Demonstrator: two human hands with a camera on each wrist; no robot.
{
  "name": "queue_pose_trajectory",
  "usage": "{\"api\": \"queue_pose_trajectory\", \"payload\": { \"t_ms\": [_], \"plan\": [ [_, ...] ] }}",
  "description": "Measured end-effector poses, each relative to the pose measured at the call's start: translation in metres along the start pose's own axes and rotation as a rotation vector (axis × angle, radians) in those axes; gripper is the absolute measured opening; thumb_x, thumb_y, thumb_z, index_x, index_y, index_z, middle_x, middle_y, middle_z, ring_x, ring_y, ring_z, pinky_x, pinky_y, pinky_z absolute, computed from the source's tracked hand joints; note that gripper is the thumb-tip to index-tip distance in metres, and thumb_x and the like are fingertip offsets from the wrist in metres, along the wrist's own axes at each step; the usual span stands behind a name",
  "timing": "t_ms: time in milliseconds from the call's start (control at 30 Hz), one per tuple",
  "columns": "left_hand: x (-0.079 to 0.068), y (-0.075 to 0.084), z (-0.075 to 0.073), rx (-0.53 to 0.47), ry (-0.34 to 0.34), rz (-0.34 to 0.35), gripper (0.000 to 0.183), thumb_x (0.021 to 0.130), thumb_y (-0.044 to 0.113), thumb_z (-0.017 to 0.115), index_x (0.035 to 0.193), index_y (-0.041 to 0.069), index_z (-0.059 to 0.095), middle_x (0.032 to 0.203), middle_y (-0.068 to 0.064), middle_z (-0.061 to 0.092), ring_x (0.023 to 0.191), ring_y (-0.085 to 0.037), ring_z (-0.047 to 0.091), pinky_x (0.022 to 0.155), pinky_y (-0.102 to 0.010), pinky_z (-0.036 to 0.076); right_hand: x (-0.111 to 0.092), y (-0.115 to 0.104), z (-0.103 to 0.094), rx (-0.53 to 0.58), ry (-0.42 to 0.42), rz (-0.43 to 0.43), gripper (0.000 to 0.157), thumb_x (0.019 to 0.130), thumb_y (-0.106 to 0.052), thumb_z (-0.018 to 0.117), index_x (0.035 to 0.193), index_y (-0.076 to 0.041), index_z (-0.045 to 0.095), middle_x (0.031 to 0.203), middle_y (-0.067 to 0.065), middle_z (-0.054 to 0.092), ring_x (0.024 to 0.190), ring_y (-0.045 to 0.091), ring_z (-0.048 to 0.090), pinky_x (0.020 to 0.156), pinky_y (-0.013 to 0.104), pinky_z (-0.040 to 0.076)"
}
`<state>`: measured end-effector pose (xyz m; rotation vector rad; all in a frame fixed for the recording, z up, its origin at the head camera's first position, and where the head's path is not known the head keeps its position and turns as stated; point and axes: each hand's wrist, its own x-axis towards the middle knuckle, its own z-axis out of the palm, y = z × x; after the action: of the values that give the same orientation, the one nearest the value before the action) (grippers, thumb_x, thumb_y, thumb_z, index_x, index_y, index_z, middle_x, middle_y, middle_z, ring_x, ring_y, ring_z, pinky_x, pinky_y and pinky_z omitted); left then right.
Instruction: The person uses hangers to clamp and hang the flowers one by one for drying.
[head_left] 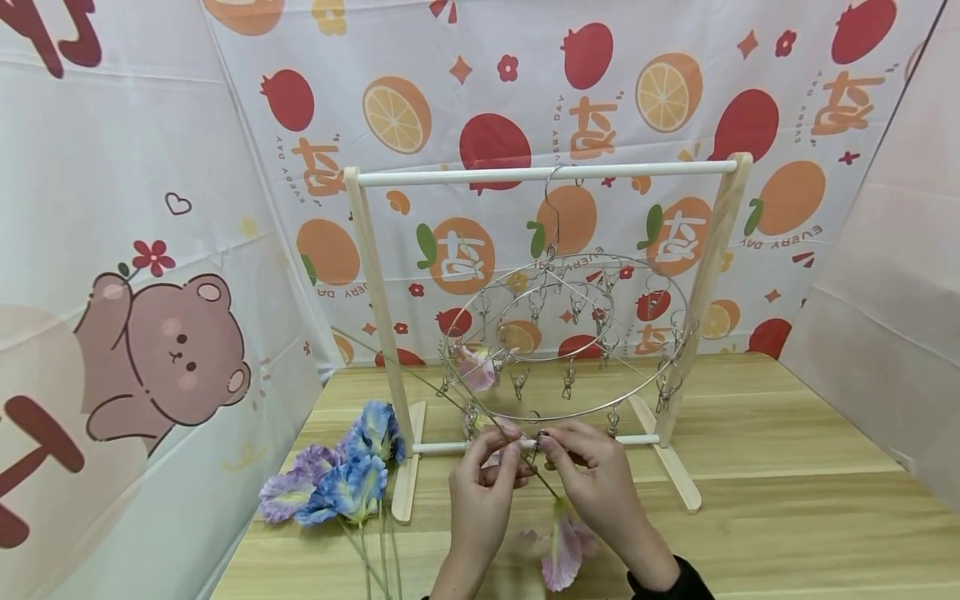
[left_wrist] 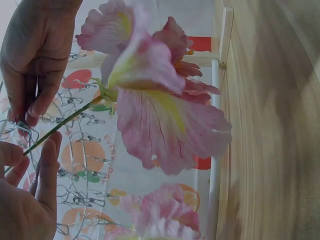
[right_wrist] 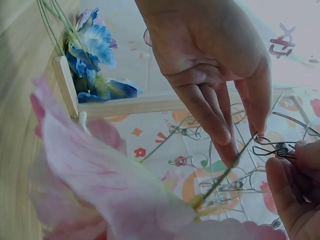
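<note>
My left hand (head_left: pixel 483 487) pinches the green stem (left_wrist: pixel 65 123) of a pink artificial flower (head_left: pixel 562 552), whose bloom hangs downward below the hands. Close beside it, my right hand (head_left: pixel 600 475) pinches a wire clip (right_wrist: pixel 281 149) between thumb and fingertips. In the right wrist view the clip's loops lie right by the stem; whether they enclose it I cannot tell. Above the hands, a round metal clip hanger (head_left: pixel 552 212) with several dangling clips hangs by its hook. A second pink flower (head_left: pixel 477 367) is at the ring's left side.
A wooden stand (head_left: pixel 375 283) with a white top rail (head_left: pixel 465 177) carries the hanger. Blue and purple artificial flowers (head_left: pixel 352 487) lie on the wooden table (head_left: pixel 787 500) to the left, stems toward me. Printed cloths (head_left: pixel 495 83) enclose the back and sides.
</note>
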<state>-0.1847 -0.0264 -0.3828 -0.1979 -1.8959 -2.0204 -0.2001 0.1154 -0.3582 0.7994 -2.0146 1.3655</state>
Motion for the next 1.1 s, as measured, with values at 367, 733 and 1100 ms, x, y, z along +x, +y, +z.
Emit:
{"api": "queue_pose_trajectory", "payload": {
  "t_ms": [367,733,1100],
  "plan": [
    [0.0000,0.0016,0.0035,-0.021,-0.002,0.022,0.019,0.095,0.015,0.059,0.108,0.002,0.063,0.118,-0.017,0.063,0.069,-0.015,0.073,0.067,-0.028,0.063,-0.0014,0.0002,0.0056,-0.009,-0.019,0.041,0.014,0.091,-0.004,0.062,0.099,-0.005,0.074,0.091,0.005,0.072,0.069,0.007,0.066,0.058,0.020,0.059],
    [0.0005,0.0001,0.0020,-0.028,-0.015,-0.014,0.021,0.096,0.014,0.057,0.113,0.002,0.061,0.121,-0.014,0.062,0.071,-0.010,0.072,0.070,-0.028,0.063,-0.0008,-0.0028,0.0018,-0.046,-0.125,0.307,0.023,0.096,-0.020,0.058,0.111,-0.008,0.070,0.100,0.000,0.070,0.078,0.002,0.060,0.067,0.018,0.055],
    [0.0003,-0.0029,0.0004,0.036,-0.028,-0.030,0.023,0.095,0.010,0.058,0.117,0.004,0.059,0.120,-0.015,0.063,0.083,-0.013,0.072,0.078,-0.030,0.062,-0.0040,-0.0079,-0.0003,0.037,-0.080,0.467,0.014,0.092,-0.011,0.063,0.105,-0.005,0.062,0.083,0.004,0.065,0.070,0.005,0.060,0.059,0.020,0.056]
  ]
}}
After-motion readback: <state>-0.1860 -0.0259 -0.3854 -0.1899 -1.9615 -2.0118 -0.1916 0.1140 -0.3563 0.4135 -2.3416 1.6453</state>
